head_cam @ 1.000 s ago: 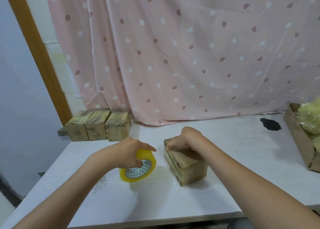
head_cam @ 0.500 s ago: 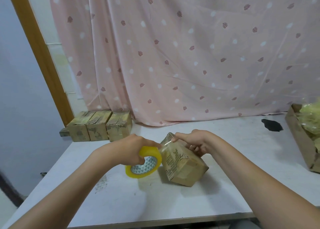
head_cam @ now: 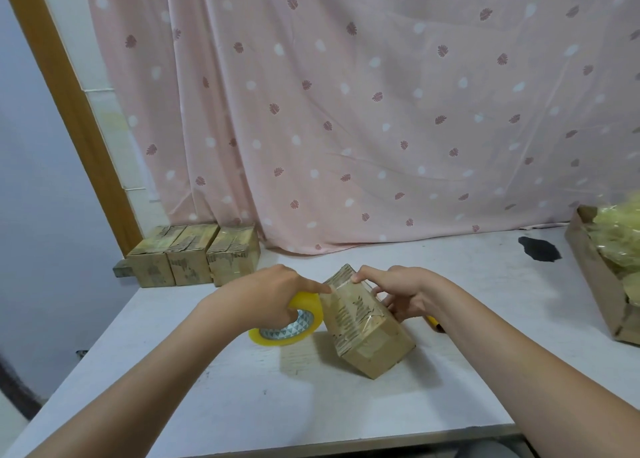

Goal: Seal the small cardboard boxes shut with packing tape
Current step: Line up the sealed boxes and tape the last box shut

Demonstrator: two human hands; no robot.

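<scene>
Yellow tool (head_cam: 434,322) mostly behind right hand (head_cam: 401,293)

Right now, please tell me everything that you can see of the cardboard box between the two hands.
The cardboard box is small, brown and worn, with corrugated edges showing and glossy clear tape over its upper face. It is tilted, resting on a lower edge on the white table. The right hand holds its top and far side. The left hand grips the yellow tape roll, which is pressed against the box's left side.
</scene>
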